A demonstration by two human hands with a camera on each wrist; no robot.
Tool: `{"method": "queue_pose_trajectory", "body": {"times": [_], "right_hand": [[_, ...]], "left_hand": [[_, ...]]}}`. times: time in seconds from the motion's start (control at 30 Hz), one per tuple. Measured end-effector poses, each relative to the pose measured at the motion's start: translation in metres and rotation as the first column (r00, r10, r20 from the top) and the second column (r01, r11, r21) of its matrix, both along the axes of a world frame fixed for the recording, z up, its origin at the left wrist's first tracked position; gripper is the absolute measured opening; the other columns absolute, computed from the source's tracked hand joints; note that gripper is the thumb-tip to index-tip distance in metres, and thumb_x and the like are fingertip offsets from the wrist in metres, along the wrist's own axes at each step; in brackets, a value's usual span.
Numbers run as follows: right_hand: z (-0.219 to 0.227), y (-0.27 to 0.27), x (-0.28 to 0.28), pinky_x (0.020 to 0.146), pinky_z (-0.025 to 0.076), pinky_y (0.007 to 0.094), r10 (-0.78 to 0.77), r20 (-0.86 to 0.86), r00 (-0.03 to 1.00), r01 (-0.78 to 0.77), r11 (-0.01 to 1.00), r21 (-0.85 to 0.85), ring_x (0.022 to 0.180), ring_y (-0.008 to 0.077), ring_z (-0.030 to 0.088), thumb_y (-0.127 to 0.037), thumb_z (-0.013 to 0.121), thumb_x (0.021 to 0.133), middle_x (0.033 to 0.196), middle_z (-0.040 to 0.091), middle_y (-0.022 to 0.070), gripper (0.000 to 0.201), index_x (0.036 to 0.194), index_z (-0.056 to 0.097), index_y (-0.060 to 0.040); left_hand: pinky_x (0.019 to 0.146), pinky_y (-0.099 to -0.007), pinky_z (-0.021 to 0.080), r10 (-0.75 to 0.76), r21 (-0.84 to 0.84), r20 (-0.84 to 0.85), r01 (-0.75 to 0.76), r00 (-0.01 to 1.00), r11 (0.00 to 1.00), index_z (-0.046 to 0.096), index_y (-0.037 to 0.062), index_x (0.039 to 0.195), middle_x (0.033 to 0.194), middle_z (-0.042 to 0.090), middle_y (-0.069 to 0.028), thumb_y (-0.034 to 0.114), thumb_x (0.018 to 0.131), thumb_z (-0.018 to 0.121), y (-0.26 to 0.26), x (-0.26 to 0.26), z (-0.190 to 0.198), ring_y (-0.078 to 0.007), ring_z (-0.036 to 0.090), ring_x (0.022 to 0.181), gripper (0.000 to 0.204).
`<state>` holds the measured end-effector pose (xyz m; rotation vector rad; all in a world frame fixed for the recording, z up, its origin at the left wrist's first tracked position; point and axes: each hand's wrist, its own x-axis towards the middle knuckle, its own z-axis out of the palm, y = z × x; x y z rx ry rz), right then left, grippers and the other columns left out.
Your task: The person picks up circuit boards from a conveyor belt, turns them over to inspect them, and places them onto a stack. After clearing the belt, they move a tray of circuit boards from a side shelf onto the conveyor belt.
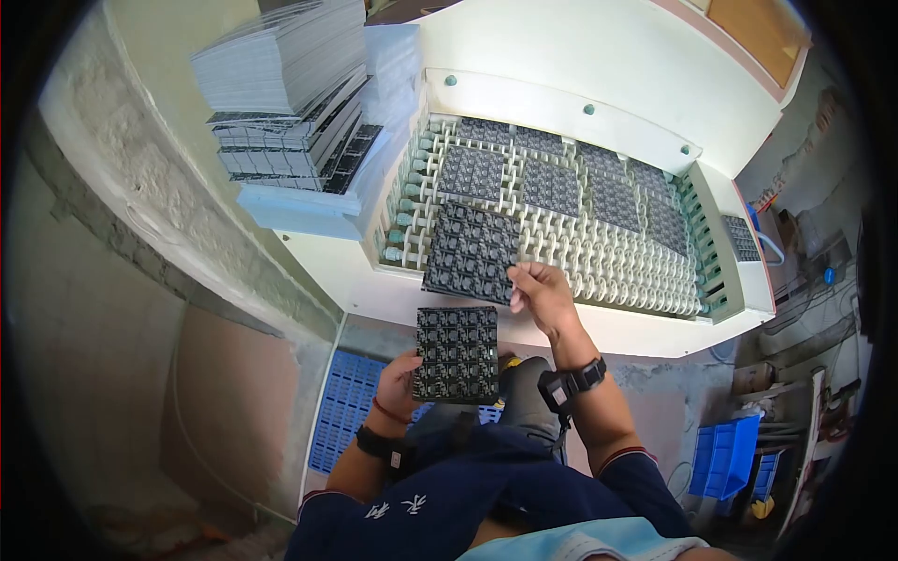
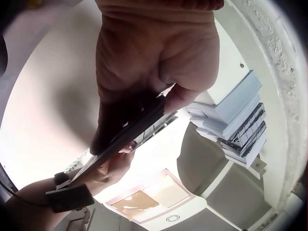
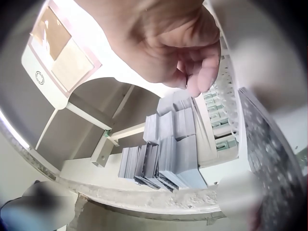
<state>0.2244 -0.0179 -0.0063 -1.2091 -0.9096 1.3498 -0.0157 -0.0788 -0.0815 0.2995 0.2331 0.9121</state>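
Observation:
My left hand [image 1: 399, 385] grips a stack of dark circuit panels [image 1: 456, 355] by its left side, low in front of the machine. In the left wrist view the stack [image 2: 137, 125] appears nearly edge-on in that hand [image 2: 154, 57]. Above it, my right hand [image 1: 544, 301] pinches the lower right edge of another dark panel [image 1: 472, 252], which overlaps the machine's front rim and rollers. The right wrist view shows the right hand [image 3: 178, 53] with curled fingers, its contact with the panel not visible; the left hand's stack [image 3: 272, 154] is at the right.
Several panels [image 1: 552, 187] lie in rows on the white roller conveyor [image 1: 608, 271]. Tall stacks of pale sheets and panels [image 1: 281, 70] stand on the machine's left side. A small panel [image 1: 741, 238] lies at its right end. Blue crates [image 1: 723, 458] are at lower right.

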Motion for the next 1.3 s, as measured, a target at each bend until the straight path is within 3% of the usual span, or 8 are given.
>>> {"method": "queue_pose_trajectory", "body": {"times": [0.13, 0.5, 0.57, 0.67, 0.77, 0.9, 1.07, 1.3], "right_hand": [[0.003, 0.027, -0.004, 0.043, 0.049, 0.0219, -0.001, 0.238, 0.971, 0.016, 0.998, -0.063, 0.049, 0.0106, 0.056, -0.015, 0.059, 0.083, 0.062, 0.055, 0.0053, 0.018, 0.081, 0.059, 0.0033], [0.013, -0.009, 0.100, 0.038, 0.043, 0.0188, -0.223, 0.252, 0.942, 0.234, 0.972, -0.011, 0.041, 0.0075, 0.049, -0.015, 0.059, 0.083, 0.057, 0.054, 0.0026, 0.018, 0.082, 0.061, 0.0033], [0.011, -0.017, 0.104, 0.043, 0.041, 0.0196, -0.251, 0.649, 0.718, 0.237, 0.965, 0.111, 0.045, 0.0070, 0.049, -0.016, 0.062, 0.081, 0.060, 0.058, 0.0033, 0.021, 0.084, 0.062, 0.0046], [0.009, -0.041, 0.088, 0.046, 0.040, 0.0207, -0.383, 0.747, 0.544, 0.255, 0.923, 0.287, 0.050, 0.0071, 0.049, -0.018, 0.065, 0.079, 0.064, 0.060, 0.0038, 0.025, 0.086, 0.063, 0.0051], [0.012, -0.073, 0.056, 0.045, 0.043, 0.0191, -0.037, 0.445, 0.895, 0.079, 0.994, -0.075, 0.054, 0.0070, 0.053, -0.025, 0.067, 0.077, 0.066, 0.060, 0.0040, 0.028, 0.087, 0.064, 0.0011], [-0.016, -0.089, 0.035, 0.042, 0.042, 0.0178, 0.073, 0.145, 0.987, -0.055, 0.991, -0.125, 0.046, 0.0053, 0.050, -0.022, 0.064, 0.081, 0.056, 0.055, 0.0002, 0.022, 0.075, 0.062, -0.0002], [0.007, -0.076, 0.088, 0.040, 0.041, 0.0194, -0.198, 0.137, 0.971, 0.197, 0.980, 0.021, 0.043, 0.0063, 0.048, -0.019, 0.061, 0.082, 0.056, 0.052, -0.0005, 0.020, 0.076, 0.061, 0.0000], [0.017, -0.040, 0.213, 0.035, 0.036, 0.0201, -0.397, 0.546, 0.737, 0.426, 0.901, 0.081, 0.038, 0.0073, 0.044, -0.017, 0.060, 0.082, 0.050, 0.049, 0.0008, 0.021, 0.070, 0.060, 0.0009]], "left_hand": [[0.085, -0.0391, 0.046, -0.018, -0.020, -0.028, 0.017, 0.999, 1.000, 0.043, -0.0139, 0.113, 0.108, 0.055, -0.0229, 0.012, 0.081, 0.042, -0.007, -0.001, 0.002, -0.0291, 0.058, 0.095, 0.041], [0.079, -0.0350, 0.050, -0.025, -0.032, -0.098, 0.021, 0.995, 0.999, 0.047, -0.0112, 0.110, 0.104, 0.057, -0.0197, 0.004, 0.084, 0.041, 0.000, 0.008, 0.008, -0.0256, 0.060, 0.091, 0.030], [0.079, -0.0349, 0.050, -0.033, -0.018, -0.098, 0.032, 0.995, 0.999, 0.048, -0.0106, 0.109, 0.104, 0.057, -0.0190, 0.004, 0.085, 0.042, 0.001, 0.015, 0.014, -0.0249, 0.060, 0.091, 0.029], [0.079, -0.0343, 0.050, -0.020, 0.009, -0.142, 0.022, 0.990, 1.000, 0.048, -0.0092, 0.109, 0.104, 0.057, -0.0176, 0.004, 0.086, 0.043, 0.005, 0.025, 0.024, -0.0234, 0.060, 0.090, 0.027], [0.078, -0.0334, 0.050, 0.003, 0.052, -0.207, 0.008, 0.978, 0.999, 0.049, -0.0076, 0.110, 0.104, 0.058, -0.0163, 0.004, 0.087, 0.043, 0.007, 0.033, 0.026, -0.0219, 0.060, 0.090, 0.026], [0.078, -0.0328, 0.050, 0.030, 0.118, -0.249, -0.001, 0.968, 0.993, 0.050, -0.0058, 0.109, 0.104, 0.058, -0.0149, 0.003, 0.088, 0.043, 0.015, 0.049, 0.029, -0.0208, 0.060, 0.090, 0.025], [0.078, -0.0343, 0.050, 0.058, 0.115, -0.218, -0.033, 0.974, 0.993, 0.049, -0.0056, 0.109, 0.103, 0.058, -0.0145, 0.005, 0.088, 0.043, 0.015, 0.057, 0.039, -0.0218, 0.060, 0.090, 0.024], [0.077, -0.0333, 0.050, 0.064, 0.078, -0.217, -0.048, 0.974, 0.996, 0.050, -0.0057, 0.109, 0.102, 0.059, -0.0142, 0.004, 0.088, 0.044, 0.014, 0.049, 0.032, -0.0212, 0.060, 0.089, 0.024]]}}
